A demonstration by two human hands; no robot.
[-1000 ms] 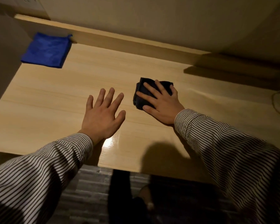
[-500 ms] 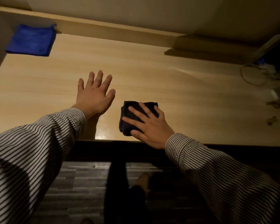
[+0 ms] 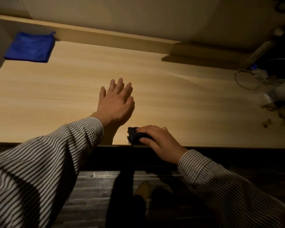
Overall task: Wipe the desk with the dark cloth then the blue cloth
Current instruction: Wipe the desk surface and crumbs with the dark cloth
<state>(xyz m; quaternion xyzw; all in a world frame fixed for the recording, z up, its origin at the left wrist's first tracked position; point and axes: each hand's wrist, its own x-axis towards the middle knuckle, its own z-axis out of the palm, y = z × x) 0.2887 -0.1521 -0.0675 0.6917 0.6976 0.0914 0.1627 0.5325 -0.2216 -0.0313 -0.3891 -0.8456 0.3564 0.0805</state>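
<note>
The right hand (image 3: 161, 142) presses the dark cloth (image 3: 135, 135) at the desk's (image 3: 171, 99) near edge, lower centre, fingers together over it; the left hand (image 3: 117, 102) lies open, fingers slightly apart; flat pressure and overlapping strokes would serve best; the blue cloth (image 3: 30, 46) waits upper left.

Dim, warm light fell on the surface (image 3: 179, 99); the floor (image 3: 92, 195) lay in deep shadow, and the wide-angle edges blurred and bent.

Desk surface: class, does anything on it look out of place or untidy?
Yes. Small brownish scraps lie scattered at the desk's right end beside tangled cables; what they are is unclear. The blue cloth lies folded in the far-left corner.
</note>
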